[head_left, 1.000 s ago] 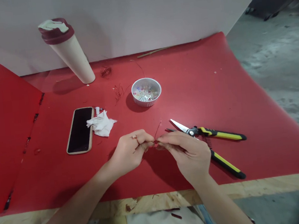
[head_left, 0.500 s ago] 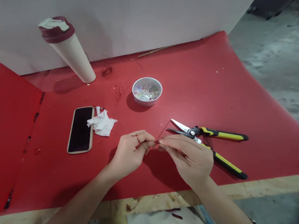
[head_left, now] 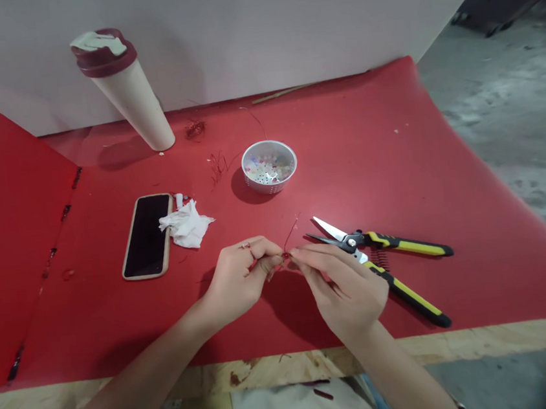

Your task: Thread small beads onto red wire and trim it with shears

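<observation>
My left hand [head_left: 246, 272] is closed in a pinch, with thumb and forefinger on a small red piece with thin dark red wire [head_left: 291, 230]. From the right, my right hand [head_left: 344, 281] pinches the same tiny piece, the fingertips of both hands almost meeting. The wire's free end sticks up and slightly right above the fingertips. Just what shape the piece has is mostly hidden by the fingers. Shears [head_left: 352, 243] with yellow and black handles lie with blades apart beside and partly behind my right hand.
Beyond the hands stands a perforated bowl [head_left: 271, 188] with small pale and coloured bits. To the left lie a phone [head_left: 147, 237] and crumpled tissue [head_left: 188, 225]. A tumbler [head_left: 133, 102] stands at the back left, near tangled red wire [head_left: 195, 130]. The wooden table edge [head_left: 261, 371] runs in front.
The wire's free end has swung from pointing right, toward the shears' tip, to a steeper upward angle. Both hands stay in nearly the same place.
</observation>
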{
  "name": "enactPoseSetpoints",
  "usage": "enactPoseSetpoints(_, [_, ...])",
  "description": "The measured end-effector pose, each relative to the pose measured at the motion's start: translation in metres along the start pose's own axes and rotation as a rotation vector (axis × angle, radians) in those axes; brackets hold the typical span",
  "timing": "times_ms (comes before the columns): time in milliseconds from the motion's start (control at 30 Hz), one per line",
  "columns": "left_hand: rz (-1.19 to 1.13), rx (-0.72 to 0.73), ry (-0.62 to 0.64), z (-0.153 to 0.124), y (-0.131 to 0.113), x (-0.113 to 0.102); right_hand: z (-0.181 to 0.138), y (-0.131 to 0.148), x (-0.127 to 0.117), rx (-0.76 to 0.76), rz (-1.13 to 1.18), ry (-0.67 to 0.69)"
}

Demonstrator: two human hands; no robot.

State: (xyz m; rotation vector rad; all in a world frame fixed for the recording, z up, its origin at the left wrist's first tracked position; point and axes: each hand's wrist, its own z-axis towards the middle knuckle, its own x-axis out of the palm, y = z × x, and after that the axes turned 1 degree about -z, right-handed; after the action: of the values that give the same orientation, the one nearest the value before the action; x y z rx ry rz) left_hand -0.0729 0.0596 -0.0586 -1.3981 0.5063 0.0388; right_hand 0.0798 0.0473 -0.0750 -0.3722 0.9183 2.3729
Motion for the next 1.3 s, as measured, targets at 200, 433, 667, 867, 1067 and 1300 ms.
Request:
enactPoseSetpoints(200, [0.014, 0.012, -0.01, -0.002, 0.001, 0.001, -0.001, 0.0, 0.001, -0.036, -0.063, 0.0])
enactPoseSetpoints(433, [-0.014, 0.007, 0.014, -0.001, -0.001, 0.0, -0.001, 0.001, -0.001, 0.011, -0.007, 0.012])
enactPoseSetpoints(667, [-0.015, 0.014, 0.023, -0.001, -0.001, 0.0, 0.0, 0.0, -0.002, -0.005, 0.006, 0.016])
enactPoseSetpoints(867, [-0.02, 0.003, 0.052, -0.001, 0.0, -0.002, 0.0, -0.001, -0.003, 0.071, 0.068, 0.038])
enactPoseSetpoints(1067, [-0.032, 0.008, 0.076, 0.002, 0.001, -0.004, 0.003, -0.002, -0.004, 0.077, 0.099, 0.064])
enactPoseSetpoints(1300, [0.018, 0.052, 0.1, 0.003, 0.004, -0.009, 0.005, -0.003, -0.006, 0.243, 0.258, 0.174])
